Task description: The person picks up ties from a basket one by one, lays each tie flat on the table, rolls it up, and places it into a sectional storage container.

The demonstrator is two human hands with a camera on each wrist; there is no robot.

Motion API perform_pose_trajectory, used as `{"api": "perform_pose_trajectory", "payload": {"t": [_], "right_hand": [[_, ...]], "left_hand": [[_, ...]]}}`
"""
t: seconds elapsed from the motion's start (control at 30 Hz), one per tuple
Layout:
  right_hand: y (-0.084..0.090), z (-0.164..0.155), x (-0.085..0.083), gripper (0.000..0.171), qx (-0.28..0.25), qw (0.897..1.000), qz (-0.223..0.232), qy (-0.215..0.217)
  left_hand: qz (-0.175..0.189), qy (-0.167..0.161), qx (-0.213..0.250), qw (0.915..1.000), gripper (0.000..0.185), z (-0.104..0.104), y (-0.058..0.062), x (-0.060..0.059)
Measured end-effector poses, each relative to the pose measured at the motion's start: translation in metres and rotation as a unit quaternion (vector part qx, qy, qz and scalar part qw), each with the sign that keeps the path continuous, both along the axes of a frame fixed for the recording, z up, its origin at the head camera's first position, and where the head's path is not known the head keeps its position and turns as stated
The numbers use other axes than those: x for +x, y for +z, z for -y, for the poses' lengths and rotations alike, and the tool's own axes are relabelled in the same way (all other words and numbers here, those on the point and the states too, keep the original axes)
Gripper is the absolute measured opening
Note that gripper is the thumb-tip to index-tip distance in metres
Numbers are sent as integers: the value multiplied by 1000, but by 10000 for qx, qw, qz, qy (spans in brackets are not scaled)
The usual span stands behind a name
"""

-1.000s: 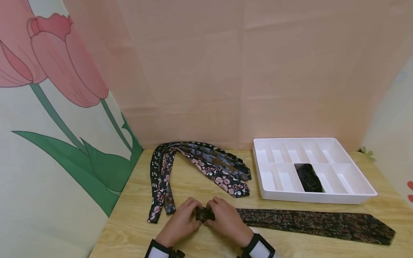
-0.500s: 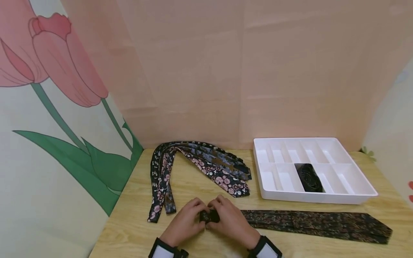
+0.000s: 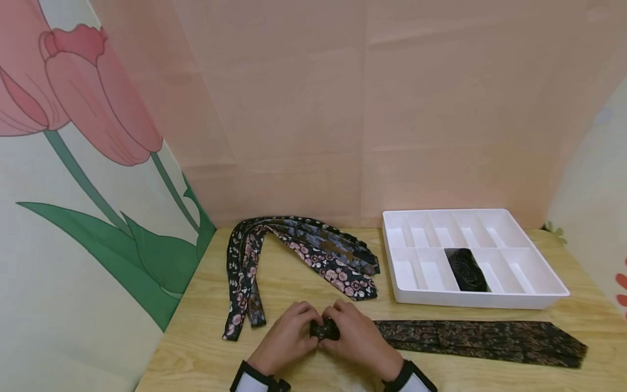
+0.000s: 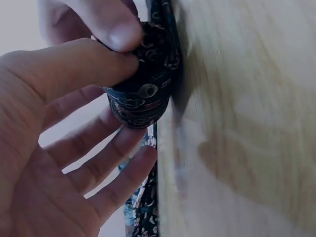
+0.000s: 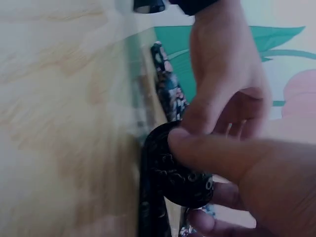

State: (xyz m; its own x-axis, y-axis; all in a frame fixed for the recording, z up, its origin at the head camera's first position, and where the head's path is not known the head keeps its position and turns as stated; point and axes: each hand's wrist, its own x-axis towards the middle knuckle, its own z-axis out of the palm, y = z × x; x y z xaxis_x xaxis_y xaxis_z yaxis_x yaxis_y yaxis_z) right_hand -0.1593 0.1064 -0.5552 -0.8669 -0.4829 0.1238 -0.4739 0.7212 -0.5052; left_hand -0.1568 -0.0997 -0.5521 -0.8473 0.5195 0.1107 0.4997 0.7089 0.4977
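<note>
A dark patterned necktie [image 3: 485,342] lies along the table's front, its wide pointed end to the right. Its left end is wound into a tight roll [image 3: 325,330], standing on edge in the wrist views. My left hand [image 3: 288,337] pinches this roll from the left, thumb on the near side; in the left wrist view the lower fingers of the left hand [image 4: 54,173] are spread loosely beside it. From the right, my right hand [image 3: 361,338] grips the same roll, and the right wrist view has the right thumb [image 5: 212,153] lying across the coil [image 5: 180,175].
Behind the hands, several floral neckties [image 3: 313,247] lie bent in an arc. A white compartment tray [image 3: 477,299] stands at the back right, with a rolled black necktie [image 3: 467,270] in one front compartment. A pink backdrop [image 3: 294,120] rises behind the table.
The roll and both hands have moved slightly right along the necktie. The flat stretch has become shorter, and its pointed end has slid a little left.
</note>
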Motion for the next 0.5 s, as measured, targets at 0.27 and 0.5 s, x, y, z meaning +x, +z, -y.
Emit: {"api": "perform_pose_trajectory", "payload": {"t": [0.27,0.5], "right_hand": [[2,-6,3,43,215,9996,-110,-122],[2,-9,2,41,464,9981,-382,-103]], "left_hand": [[306,-271,-75,9991,40,-2,0,1],[267,-145,-104,9995,46,-3,4,0]]}}
